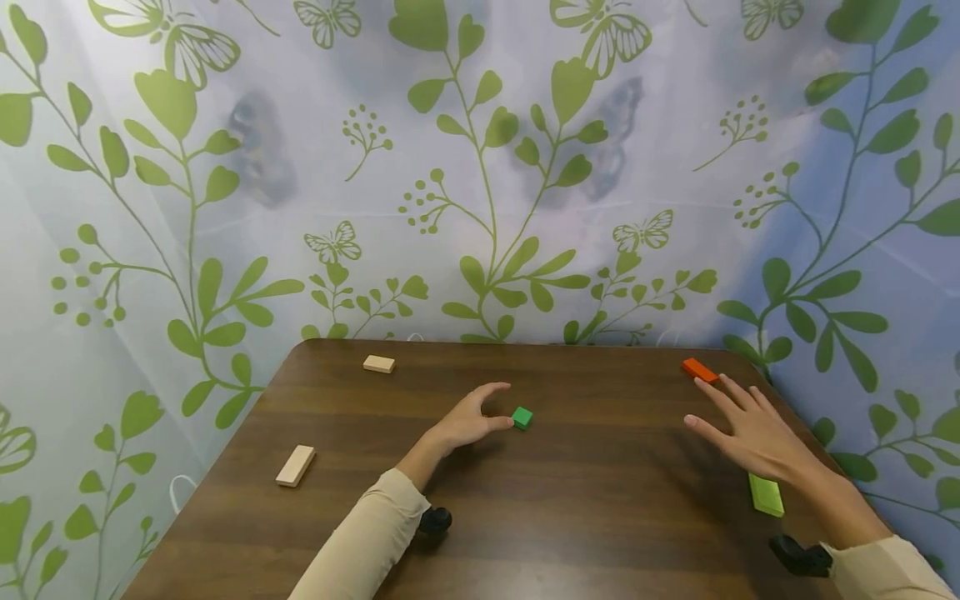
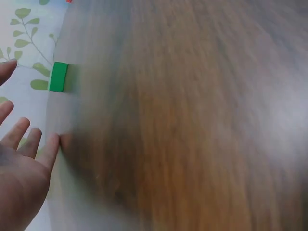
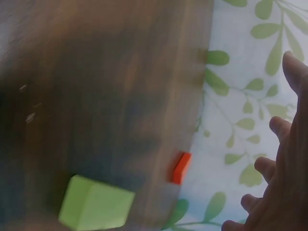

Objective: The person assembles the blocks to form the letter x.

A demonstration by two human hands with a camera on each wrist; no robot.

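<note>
Near the middle of the table, the left hand (image 1: pixel 467 422) is beside a small green block (image 1: pixel 522 417), thumb tip close to it; the left wrist view shows the green block (image 2: pixel 58 77) apart from the spread fingers of the left hand (image 2: pixel 24 168). On the right, the right hand (image 1: pixel 757 433) is held over the table with fingers spread, holding nothing. Its fingertips are near a red block (image 1: pixel 700 371), and a lime block (image 1: pixel 766 495) lies below its wrist. In the right wrist view are the lime block (image 3: pixel 96 204), the red block (image 3: pixel 182 168) and the right hand (image 3: pixel 288 168).
Two pale wooden blocks lie on the left of the brown table (image 1: pixel 570 500): one (image 1: pixel 378 364) near the far edge, the other (image 1: pixel 296 466) nearer the left edge. A curtain (image 1: pixel 525 208) with green leaves and butterflies hangs behind the table.
</note>
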